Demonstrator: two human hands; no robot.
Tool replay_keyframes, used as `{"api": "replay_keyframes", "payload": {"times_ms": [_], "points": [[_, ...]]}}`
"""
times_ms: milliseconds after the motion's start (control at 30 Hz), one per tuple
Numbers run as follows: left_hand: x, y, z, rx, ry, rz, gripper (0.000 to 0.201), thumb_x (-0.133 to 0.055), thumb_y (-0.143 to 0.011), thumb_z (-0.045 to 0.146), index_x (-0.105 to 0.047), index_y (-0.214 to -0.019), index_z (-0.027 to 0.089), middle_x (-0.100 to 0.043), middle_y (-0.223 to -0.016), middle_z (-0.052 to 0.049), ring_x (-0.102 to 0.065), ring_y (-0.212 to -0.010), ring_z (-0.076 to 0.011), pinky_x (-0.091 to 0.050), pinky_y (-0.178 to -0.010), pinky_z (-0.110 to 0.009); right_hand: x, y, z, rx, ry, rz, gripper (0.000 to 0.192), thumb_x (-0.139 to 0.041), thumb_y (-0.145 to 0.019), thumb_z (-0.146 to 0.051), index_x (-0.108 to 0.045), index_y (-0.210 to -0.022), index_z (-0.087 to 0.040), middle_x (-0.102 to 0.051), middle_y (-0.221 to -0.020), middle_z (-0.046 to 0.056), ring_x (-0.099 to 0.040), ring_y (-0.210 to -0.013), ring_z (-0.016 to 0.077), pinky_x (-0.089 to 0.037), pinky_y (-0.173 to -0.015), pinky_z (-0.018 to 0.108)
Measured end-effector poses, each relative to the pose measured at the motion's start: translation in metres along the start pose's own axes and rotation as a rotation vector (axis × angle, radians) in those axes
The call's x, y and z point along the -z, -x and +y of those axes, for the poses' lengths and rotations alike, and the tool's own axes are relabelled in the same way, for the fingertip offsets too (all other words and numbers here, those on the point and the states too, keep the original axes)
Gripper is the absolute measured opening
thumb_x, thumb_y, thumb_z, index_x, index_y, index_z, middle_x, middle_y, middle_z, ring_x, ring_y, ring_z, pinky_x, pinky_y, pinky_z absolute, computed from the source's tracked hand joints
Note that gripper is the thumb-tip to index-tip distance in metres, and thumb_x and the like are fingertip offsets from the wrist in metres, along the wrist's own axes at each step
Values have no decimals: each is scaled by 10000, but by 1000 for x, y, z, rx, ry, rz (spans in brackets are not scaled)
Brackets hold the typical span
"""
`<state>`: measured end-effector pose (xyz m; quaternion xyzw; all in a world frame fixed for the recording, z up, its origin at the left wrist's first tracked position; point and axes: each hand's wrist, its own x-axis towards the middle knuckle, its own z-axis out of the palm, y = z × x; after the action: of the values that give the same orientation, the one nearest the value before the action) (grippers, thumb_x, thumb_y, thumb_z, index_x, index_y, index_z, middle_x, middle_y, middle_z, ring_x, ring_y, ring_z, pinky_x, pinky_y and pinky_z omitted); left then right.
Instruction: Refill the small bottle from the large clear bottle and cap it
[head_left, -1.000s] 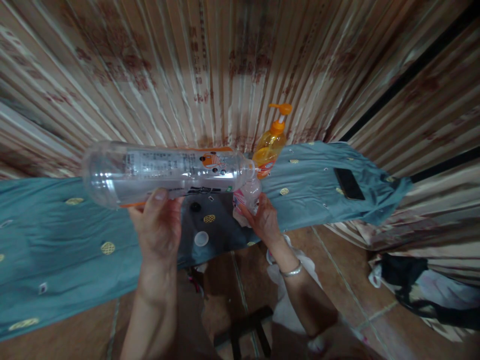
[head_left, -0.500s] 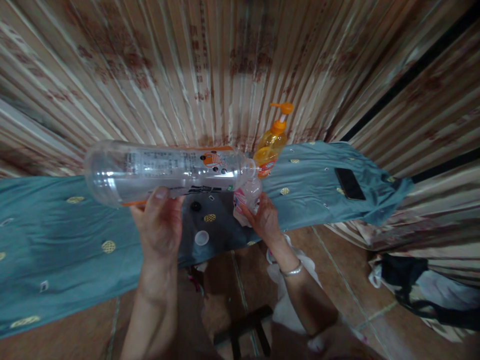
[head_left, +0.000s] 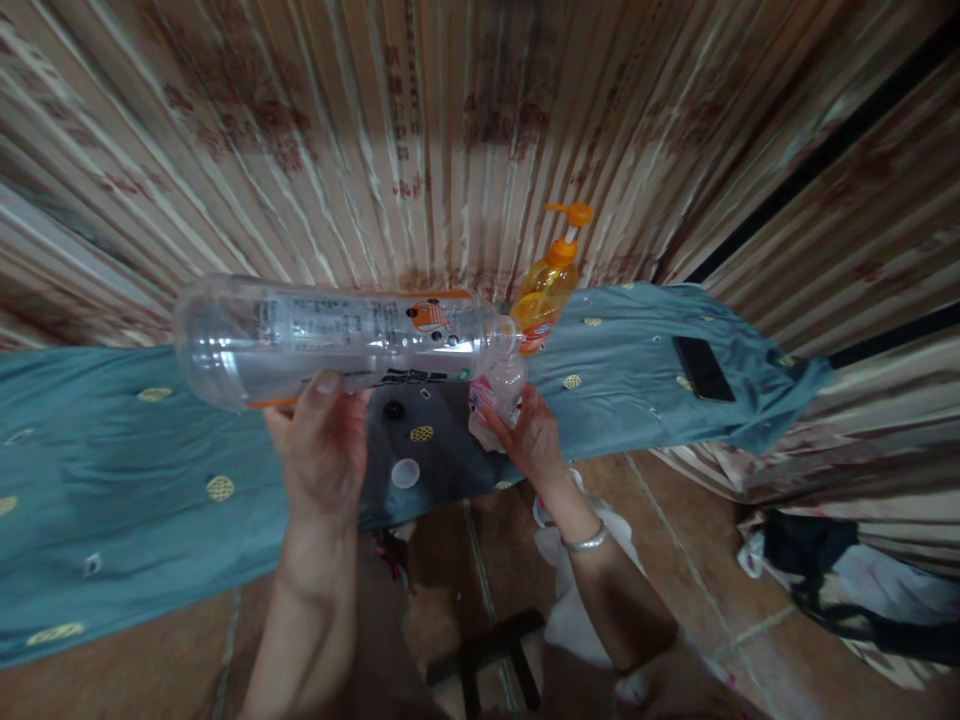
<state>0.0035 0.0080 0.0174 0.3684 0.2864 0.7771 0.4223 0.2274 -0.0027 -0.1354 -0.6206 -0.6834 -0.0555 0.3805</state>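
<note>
My left hand [head_left: 322,450] grips a large clear plastic bottle [head_left: 337,338] lying almost level, its mouth pointing right. That mouth meets the top of a small clear bottle [head_left: 501,392] with a pink label, which my right hand [head_left: 529,440] holds upright on the teal cloth [head_left: 150,480]. A thin layer of clear liquid lies along the large bottle's lower side. Two loose caps, a white cap [head_left: 406,473] and a black cap [head_left: 393,410], lie on the cloth between my hands.
An orange pump bottle [head_left: 551,285] stands behind the small bottle against a striped curtain. A black phone [head_left: 703,368] lies on the cloth at the right. Dark bags [head_left: 840,560] sit on the brown tile floor at the right.
Both hands and both bottles hold nearly the same pose. The view has drifted slightly, nothing else moved.
</note>
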Motion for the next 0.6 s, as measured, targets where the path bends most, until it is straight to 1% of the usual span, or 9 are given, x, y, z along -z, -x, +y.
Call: {"api": "replay_keyframes", "payload": {"times_ms": [167, 400, 500, 600], "points": [[-2, 0, 2, 6, 3, 4, 700, -1058, -560, 399, -791, -1207, 390, -817, -1089, -1, -794, -1124, -303, -692, -949, -487, -3, 1, 0, -2, -4, 8, 718, -482, -1083, -709, -596, -1390, -70, -765, -1051, 252, -761, -983, 351, -671, -820, 518], [3, -1, 0, 6, -17, -8, 658, -1046, -589, 427, -793, -1194, 374, -806, -1055, -3, -796, -1099, -296, -702, -906, -474, -6, 3, 2, 8, 11, 22, 697, -453, -1099, -690, -545, -1462, -102, -762, -1086, 241, -756, -1008, 351, -675, -829, 542], [2, -1, -1, -1, -12, -10, 665, -1046, -591, 419, -786, -1202, 394, -803, -1069, 8, -796, -1102, -295, -703, -899, -462, -6, 3, 2, 22, 12, 25, 703, -429, -1108, -683, -548, -1448, -79, -764, -1078, 254, -758, -1008, 355, -673, -827, 543], [3, -2, -2, -6, -14, -11, 714, -1054, -568, 420, -773, -1224, 412, -804, -1108, 9, -788, -1121, -303, -703, -907, -473, -5, 2, 1, 20, 14, 19, 733, -434, -1099, -704, -569, -1412, -55, -761, -1048, 252, -759, -984, 346, -673, -822, 515]]}}
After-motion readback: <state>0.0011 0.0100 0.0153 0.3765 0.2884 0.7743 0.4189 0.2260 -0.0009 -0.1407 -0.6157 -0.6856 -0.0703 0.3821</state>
